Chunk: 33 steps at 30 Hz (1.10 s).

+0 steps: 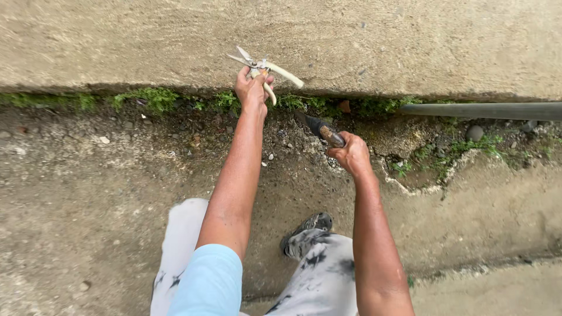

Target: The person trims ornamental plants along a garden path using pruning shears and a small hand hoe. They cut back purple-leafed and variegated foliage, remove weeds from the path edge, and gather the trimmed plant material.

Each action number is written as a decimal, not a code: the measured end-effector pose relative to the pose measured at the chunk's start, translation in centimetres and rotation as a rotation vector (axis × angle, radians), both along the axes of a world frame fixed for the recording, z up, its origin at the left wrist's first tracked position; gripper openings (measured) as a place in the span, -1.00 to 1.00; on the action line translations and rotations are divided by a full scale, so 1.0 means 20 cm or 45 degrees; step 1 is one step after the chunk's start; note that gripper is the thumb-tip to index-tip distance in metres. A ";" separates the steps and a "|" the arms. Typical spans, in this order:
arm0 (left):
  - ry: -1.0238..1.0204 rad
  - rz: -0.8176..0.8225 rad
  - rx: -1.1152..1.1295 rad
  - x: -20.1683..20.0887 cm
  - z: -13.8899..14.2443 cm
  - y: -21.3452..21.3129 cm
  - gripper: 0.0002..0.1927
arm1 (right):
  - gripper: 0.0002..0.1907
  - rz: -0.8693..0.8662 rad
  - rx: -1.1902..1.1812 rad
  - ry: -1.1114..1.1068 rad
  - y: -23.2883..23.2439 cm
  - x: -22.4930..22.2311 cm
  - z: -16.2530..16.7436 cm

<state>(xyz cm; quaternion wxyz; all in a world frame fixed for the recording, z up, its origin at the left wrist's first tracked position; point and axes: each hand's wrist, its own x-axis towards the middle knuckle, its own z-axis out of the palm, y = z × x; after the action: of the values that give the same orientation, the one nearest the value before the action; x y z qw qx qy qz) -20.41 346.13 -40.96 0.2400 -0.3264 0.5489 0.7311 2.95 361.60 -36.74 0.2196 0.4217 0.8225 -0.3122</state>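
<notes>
The left hand is clamped on a pair of garden shears with pale cream handles and thin grey metal blades, held up against the rough concrete wall above the strip of green moss, while the right hand is closed round the brown handle of a small dark-bladed trowel whose tip points into the gravelly dirt. Both tools look light, stiff and hard. They seem safest gripped by the handles, away from the edges.

The light is soft daylight, even all over, with no glare. Shadows are faint, darkest in the crack across the upper frame. Everything looks sharp, edges bend slightly.
</notes>
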 end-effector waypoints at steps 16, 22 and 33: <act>0.735 -0.320 -0.670 0.12 -0.79 -0.03 -0.88 | -0.36 0.419 0.010 -0.120 0.32 -0.27 -0.32; 0.738 -0.409 -0.926 0.36 -1.09 -0.02 -0.68 | -0.46 0.597 0.195 -0.110 0.27 -0.33 -0.02; 0.513 -0.134 -0.404 0.35 -1.36 0.03 -0.94 | -0.57 0.402 0.003 -0.105 0.24 -0.40 -0.21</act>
<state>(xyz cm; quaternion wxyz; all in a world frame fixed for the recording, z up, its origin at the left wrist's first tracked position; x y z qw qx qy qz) -13.50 346.66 -68.15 0.1094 -0.1787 0.7096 0.6728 -5.14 366.41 -40.98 0.2990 0.2999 0.8691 -0.2554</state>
